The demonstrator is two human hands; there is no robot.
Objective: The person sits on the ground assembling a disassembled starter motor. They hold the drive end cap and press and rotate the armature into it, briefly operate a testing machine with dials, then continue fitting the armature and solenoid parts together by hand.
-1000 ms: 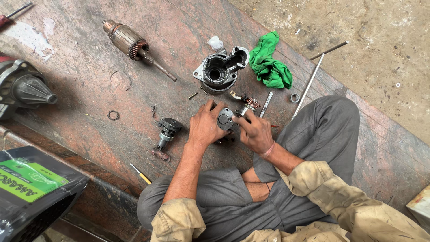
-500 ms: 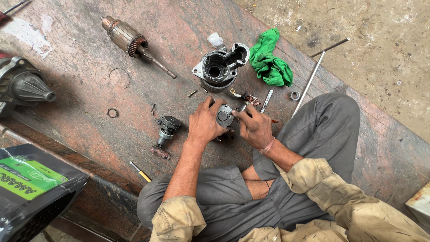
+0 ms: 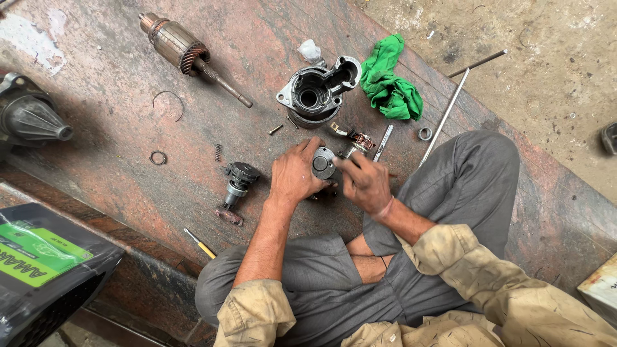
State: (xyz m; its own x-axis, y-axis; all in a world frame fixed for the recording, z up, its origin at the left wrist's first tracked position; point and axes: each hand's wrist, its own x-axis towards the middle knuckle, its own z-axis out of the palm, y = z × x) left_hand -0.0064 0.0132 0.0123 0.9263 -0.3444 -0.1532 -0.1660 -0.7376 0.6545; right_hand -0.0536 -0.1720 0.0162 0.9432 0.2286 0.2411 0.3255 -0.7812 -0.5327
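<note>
I hold a small round metal cap (image 3: 323,162) between both hands, just above the reddish stone slab (image 3: 128,83) and close in front of my knees. It is grey and disc-shaped, with a darker hole in its middle and greasy smears on its face. My left hand (image 3: 294,172) is closed around its left side, fingers curled over the rim. My right hand (image 3: 365,182) pinches its right edge with thumb and fingertips.

Just beyond the cap stands the open grey housing (image 3: 317,92), with a green rag (image 3: 389,87) to its right. A small geared part (image 3: 236,182) lies near my left wrist. The slab's near edge runs along my thighs; leftward there is bare stone as far as the long wound rotor (image 3: 183,50).
</note>
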